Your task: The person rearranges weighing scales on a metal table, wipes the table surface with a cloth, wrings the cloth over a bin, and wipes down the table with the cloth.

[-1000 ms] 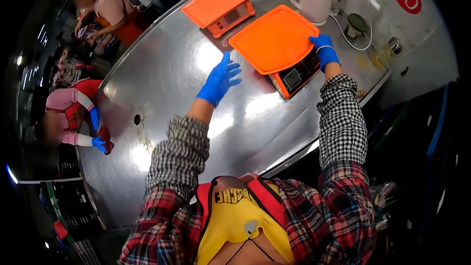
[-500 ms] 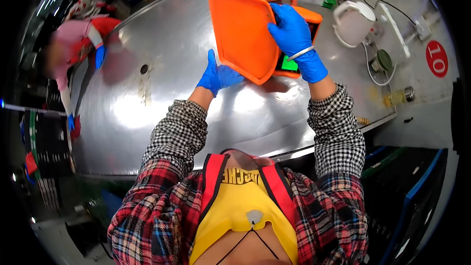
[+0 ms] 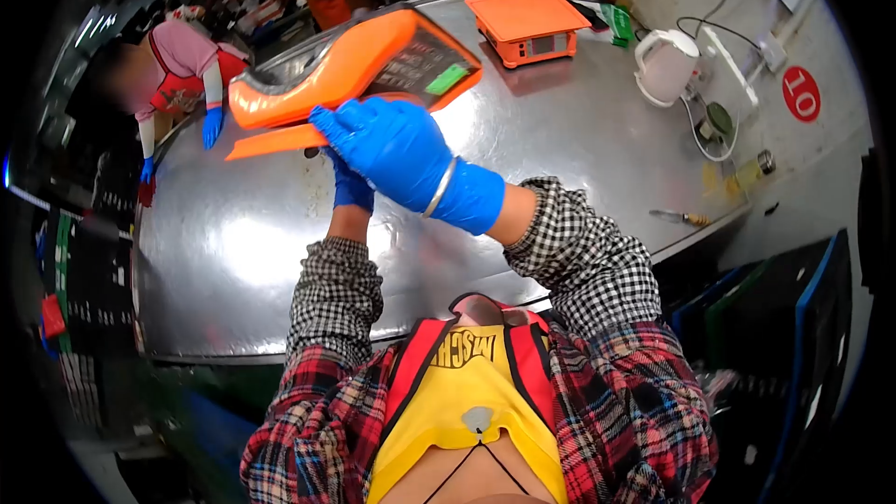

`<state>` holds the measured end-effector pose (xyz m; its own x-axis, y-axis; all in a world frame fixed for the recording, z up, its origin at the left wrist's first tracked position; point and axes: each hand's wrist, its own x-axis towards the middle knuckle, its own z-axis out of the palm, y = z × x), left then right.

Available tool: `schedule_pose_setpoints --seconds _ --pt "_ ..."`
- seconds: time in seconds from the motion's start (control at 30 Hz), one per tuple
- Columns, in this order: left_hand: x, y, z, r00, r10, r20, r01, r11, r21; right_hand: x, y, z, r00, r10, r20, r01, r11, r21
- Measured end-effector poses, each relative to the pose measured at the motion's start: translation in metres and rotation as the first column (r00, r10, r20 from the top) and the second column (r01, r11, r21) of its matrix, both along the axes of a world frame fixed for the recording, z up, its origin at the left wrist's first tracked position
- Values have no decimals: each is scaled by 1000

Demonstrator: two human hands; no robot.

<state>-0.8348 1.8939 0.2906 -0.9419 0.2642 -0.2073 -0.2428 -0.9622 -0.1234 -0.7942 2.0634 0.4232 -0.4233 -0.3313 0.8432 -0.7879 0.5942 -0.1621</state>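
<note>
An orange digital weighing scale (image 3: pixel 350 65) is tipped up on its side above the metal table, its dark panel and green label facing right. My right hand (image 3: pixel 397 149), in a blue glove with a pale band at the wrist, is closed on the scale's lower edge by its flat orange pan (image 3: pixel 275 142). Just below, my left hand (image 3: pixel 351 189), also blue-gloved, reaches up to the underside of the pan. Its fingers are hidden behind the right hand and the pan, so its grip does not show.
A second orange scale (image 3: pixel 530 23) stands at the back of the metal table (image 3: pixel 560 145). To the right are a white kettle (image 3: pixel 665 67), a green packet (image 3: pixel 617 25), a jar (image 3: pixel 754 168) and a wooden-handled knife (image 3: pixel 695 218). A co-worker (image 3: pixel 187 61) leans over the left edge.
The held scale has moved left, away from the other scale, and turned so its panel side shows. My right hand has crossed leftward with it; my left hand has shifted left beneath.
</note>
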Motion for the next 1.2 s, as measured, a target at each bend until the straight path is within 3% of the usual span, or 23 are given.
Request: schedule_pose_setpoints --seconds 0.17,0.23,0.27,0.33,0.43,0.47,0.53,0.6,0.67,0.77,0.87,0.93,0.97,1.07,1.13,1.2 --pt "-13 -26 -46 995 -98 16 98 995 -29 -1 11 -18 992 9 122 -1 998 -70" --pt "-11 -41 -61 982 -174 76 187 958 -216 -3 22 -37 971 -8 241 41 991 -130" --pt "-2 -41 -49 976 -95 194 201 728 -656 -7 27 -57 971 -85 223 121 981 -149" --pt "-1 -60 -51 974 -121 193 227 601 -767 -12 38 -76 939 -153 308 213 962 -172" --pt "-11 -63 -64 993 -100 63 110 585 -803 -23 49 -119 861 -135 490 341 869 -359" --pt "-14 -60 -64 995 -96 12 65 571 -818 -26 57 -120 709 58 703 349 837 -421" --pt "-23 -55 -63 994 -106 -34 29 539 -842 -34 71 -135 513 311 800 417 725 -549" --pt "-28 -59 -71 992 -125 -11 54 502 -863 -38 85 -157 527 290 799 456 697 -554" --pt "-40 -64 -80 997 -66 27 51 391 -919 -30 96 -165 392 479 785 497 608 -619" --pt "-35 -48 -74 991 54 124 110 215 -970 -17 111 -170 342 568 748 461 592 -661" --pt "-50 -61 -68 994 104 29 4 227 -974 -33 107 -174 295 651 700 369 598 -712" --pt "-52 -65 -61 985 161 66 30 215 -976 -32 108 -182 276 739 614 283 548 -787" --pt "-49 -70 -59 977 194 84 42 208 -977 -24 113 -166 230 747 624 226 583 -780" --pt "-47 -99 -54 977 203 63 15 233 -972 -29 101 -156 347 743 572 166 552 -817" --pt "-40 -121 -65 972 226 58 19 174 -985 -39 100 -180 556 614 561 176 573 -801" --pt "-46 -149 -82 965 255 67 39 113 -993 -38 99 -198 593 413 692 197 759 -621"
